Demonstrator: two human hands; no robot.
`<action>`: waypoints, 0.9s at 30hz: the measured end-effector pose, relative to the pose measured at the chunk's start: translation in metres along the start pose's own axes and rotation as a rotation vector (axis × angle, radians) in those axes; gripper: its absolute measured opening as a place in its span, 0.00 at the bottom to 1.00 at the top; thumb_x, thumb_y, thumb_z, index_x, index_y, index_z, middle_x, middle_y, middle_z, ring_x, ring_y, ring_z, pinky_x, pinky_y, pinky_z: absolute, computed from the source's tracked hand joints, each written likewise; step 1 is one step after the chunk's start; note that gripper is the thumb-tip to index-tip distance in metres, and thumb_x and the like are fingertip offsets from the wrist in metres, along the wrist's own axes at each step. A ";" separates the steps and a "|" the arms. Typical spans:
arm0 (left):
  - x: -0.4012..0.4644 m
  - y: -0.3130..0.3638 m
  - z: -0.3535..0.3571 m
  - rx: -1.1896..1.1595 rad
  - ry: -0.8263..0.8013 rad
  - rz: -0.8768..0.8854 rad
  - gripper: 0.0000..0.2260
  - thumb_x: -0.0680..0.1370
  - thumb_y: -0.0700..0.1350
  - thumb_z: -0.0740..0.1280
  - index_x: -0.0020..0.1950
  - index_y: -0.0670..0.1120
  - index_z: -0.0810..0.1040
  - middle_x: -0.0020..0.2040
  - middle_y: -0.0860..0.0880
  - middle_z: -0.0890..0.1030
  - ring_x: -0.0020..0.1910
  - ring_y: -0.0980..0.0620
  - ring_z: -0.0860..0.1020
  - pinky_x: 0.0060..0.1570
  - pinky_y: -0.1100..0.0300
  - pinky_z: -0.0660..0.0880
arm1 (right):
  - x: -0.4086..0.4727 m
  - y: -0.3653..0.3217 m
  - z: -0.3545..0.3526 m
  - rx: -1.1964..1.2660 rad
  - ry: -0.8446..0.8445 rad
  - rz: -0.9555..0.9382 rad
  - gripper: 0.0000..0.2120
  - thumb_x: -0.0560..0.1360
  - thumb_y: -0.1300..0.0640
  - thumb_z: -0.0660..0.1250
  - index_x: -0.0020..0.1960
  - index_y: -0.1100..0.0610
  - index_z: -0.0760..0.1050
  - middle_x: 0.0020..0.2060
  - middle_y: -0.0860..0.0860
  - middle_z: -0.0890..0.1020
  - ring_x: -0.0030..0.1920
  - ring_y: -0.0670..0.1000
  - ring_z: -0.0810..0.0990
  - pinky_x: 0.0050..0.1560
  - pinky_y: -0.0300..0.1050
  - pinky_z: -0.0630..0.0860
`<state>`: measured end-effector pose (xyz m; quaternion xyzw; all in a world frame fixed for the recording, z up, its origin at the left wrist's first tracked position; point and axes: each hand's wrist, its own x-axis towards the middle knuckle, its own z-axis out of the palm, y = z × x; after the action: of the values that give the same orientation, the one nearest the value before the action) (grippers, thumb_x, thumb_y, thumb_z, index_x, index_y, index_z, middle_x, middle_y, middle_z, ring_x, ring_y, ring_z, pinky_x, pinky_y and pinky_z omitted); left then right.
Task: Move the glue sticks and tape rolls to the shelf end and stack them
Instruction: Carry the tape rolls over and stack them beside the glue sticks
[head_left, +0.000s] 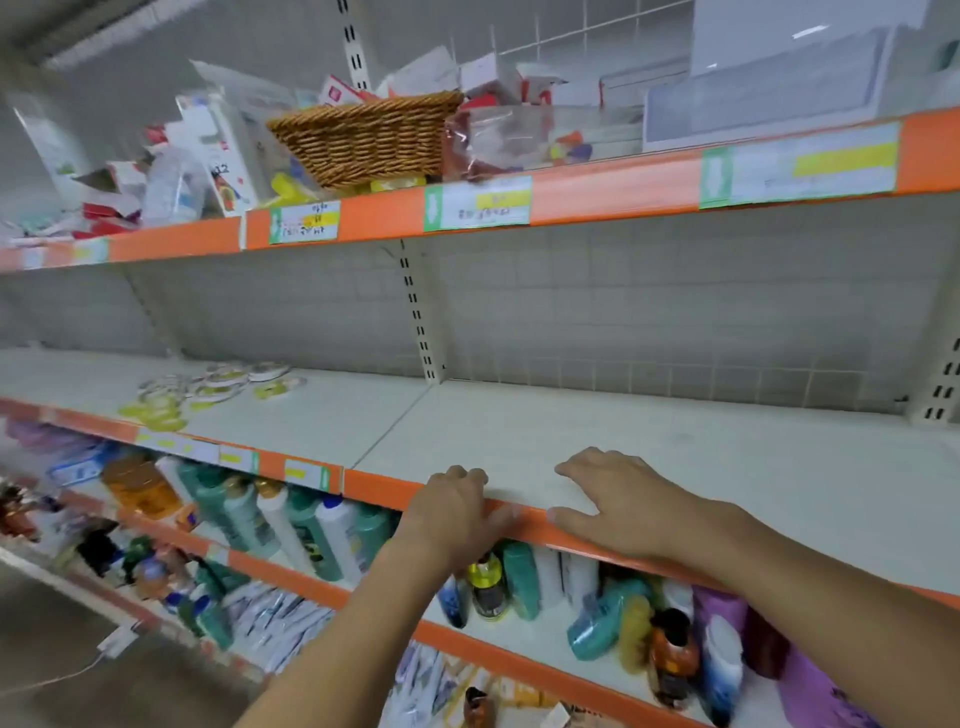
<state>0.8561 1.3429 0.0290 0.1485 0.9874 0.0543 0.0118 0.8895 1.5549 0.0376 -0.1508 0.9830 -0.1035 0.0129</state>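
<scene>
Neither grip held anything. The left hand (451, 506) sat at the front of the middle shelf (649, 441) with its fingers curled over the orange edge strip (384, 491), while the right hand (621, 506) lay flat on the shelf board just beside it, fingers spread and relaxed, thumb along the same strip.

The tape rolls (223, 382) lay well apart from both hands, far to the left on that same shelf — a loose scatter of flat white and yellow rings, some overlapping, none in a tidy stack. They were blurred, so a count could not be made, and no glue sticks could be told apart among them.

On the upper shelf a wicker basket (366, 137) stood among jumbled packets and boxes, with price labels (483, 202) fixed to its orange front. Below the hands, the lower shelf carried rows of bottles (291, 525) — green, white and orange ones upright at the left, others tipped over further right.
</scene>
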 end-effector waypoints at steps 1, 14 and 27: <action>-0.003 -0.014 -0.001 -0.001 -0.001 -0.022 0.30 0.78 0.66 0.58 0.69 0.45 0.70 0.62 0.44 0.74 0.62 0.44 0.73 0.60 0.52 0.71 | 0.012 -0.009 0.004 0.004 -0.011 -0.024 0.34 0.79 0.33 0.55 0.77 0.52 0.61 0.72 0.51 0.68 0.70 0.53 0.67 0.71 0.49 0.62; -0.042 -0.166 -0.012 -0.025 0.016 -0.331 0.30 0.79 0.65 0.57 0.70 0.44 0.69 0.64 0.44 0.73 0.63 0.44 0.73 0.59 0.51 0.72 | 0.153 -0.137 0.040 0.028 -0.108 -0.321 0.21 0.76 0.34 0.59 0.59 0.48 0.73 0.54 0.49 0.75 0.58 0.53 0.74 0.59 0.49 0.69; -0.009 -0.315 -0.039 -0.007 0.050 -0.491 0.29 0.79 0.65 0.58 0.69 0.44 0.70 0.65 0.44 0.74 0.64 0.43 0.72 0.61 0.49 0.72 | 0.311 -0.239 0.061 -0.007 -0.111 -0.439 0.29 0.77 0.35 0.60 0.72 0.51 0.67 0.66 0.52 0.72 0.67 0.55 0.71 0.65 0.48 0.66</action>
<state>0.7713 1.0372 0.0326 -0.0974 0.9936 0.0569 0.0005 0.6669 1.2269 0.0293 -0.3665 0.9248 -0.0922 0.0435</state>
